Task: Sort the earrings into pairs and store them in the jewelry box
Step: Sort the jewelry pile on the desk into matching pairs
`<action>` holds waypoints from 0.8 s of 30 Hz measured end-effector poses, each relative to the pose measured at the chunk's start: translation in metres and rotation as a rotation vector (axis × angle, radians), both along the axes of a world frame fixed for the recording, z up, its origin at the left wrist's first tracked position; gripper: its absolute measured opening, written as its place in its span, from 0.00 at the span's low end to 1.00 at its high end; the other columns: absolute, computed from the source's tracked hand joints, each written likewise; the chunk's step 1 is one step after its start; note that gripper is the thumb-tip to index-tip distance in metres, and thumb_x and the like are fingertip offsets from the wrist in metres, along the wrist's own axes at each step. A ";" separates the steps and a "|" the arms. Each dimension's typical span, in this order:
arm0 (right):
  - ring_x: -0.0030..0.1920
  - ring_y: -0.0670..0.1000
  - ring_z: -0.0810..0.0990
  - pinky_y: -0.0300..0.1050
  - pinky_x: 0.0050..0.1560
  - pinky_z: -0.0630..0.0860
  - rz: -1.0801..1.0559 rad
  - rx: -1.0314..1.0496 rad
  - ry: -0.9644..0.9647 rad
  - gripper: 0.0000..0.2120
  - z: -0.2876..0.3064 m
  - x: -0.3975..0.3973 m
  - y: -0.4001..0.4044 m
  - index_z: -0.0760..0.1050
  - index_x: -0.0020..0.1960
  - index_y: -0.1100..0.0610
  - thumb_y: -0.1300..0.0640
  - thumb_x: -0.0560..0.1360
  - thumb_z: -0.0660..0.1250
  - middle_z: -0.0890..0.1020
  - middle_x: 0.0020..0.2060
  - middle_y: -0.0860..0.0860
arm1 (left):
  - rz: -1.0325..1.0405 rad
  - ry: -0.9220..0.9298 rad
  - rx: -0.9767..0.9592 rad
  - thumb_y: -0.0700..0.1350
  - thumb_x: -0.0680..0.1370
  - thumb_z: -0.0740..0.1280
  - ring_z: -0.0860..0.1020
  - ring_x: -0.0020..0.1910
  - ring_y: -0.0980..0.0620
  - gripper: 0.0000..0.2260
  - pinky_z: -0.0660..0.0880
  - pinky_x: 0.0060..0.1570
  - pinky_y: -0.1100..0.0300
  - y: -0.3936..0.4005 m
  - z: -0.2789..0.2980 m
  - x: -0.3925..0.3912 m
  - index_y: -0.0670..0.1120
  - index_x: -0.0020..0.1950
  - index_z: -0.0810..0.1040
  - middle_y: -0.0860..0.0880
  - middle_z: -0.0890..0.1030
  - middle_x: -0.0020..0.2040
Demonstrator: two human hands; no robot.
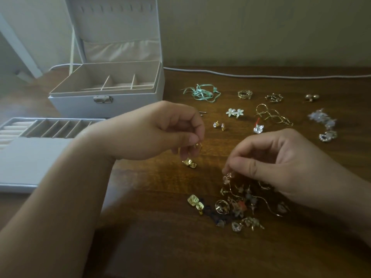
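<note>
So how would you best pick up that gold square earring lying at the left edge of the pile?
Pinch the gold earring by its upper square plate, coming from above and the left. That plate lies flat, sticks out clear of the pile, and has bare table beside it, so fingers probably won't snag the tangled hooks to its right. Its lower end touches the dark pieces.

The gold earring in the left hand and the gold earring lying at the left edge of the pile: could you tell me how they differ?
The held gold earring dangles off the table, pinched by the left hand; the lying gold earring rests flat against the unsorted pile. The held one hangs alone; the lying one touches dark pieces beside it. Both show textured, squarish gold plates and look like a matching pair.
</note>
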State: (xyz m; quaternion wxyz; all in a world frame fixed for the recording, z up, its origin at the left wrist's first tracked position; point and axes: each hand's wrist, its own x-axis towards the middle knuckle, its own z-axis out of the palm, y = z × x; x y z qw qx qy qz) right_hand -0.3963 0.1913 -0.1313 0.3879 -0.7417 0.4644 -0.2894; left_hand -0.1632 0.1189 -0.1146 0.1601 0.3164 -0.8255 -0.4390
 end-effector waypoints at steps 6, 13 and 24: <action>0.38 0.47 0.84 0.37 0.35 0.76 -0.164 0.041 -0.157 0.11 -0.002 -0.003 -0.006 0.82 0.45 0.49 0.50 0.63 0.70 0.86 0.38 0.49 | 0.063 0.208 0.190 0.40 0.78 0.65 0.79 0.36 0.51 0.04 0.77 0.38 0.60 0.003 -0.011 -0.025 0.42 0.51 0.78 0.44 0.83 0.41; 0.31 0.49 0.83 0.41 0.31 0.78 -0.284 -0.011 -0.264 0.11 -0.005 -0.005 -0.012 0.81 0.45 0.54 0.54 0.63 0.71 0.85 0.35 0.54 | 0.120 0.295 0.288 0.35 0.77 0.66 0.82 0.35 0.49 0.05 0.80 0.36 0.60 0.008 -0.016 -0.038 0.40 0.53 0.75 0.41 0.84 0.41; 0.35 0.55 0.85 0.45 0.34 0.82 -0.278 0.021 -0.352 0.12 -0.006 -0.004 -0.013 0.80 0.48 0.57 0.64 0.66 0.74 0.85 0.36 0.56 | 0.163 0.231 0.231 0.36 0.77 0.68 0.83 0.35 0.49 0.05 0.79 0.35 0.60 0.010 -0.019 -0.044 0.43 0.51 0.75 0.41 0.85 0.41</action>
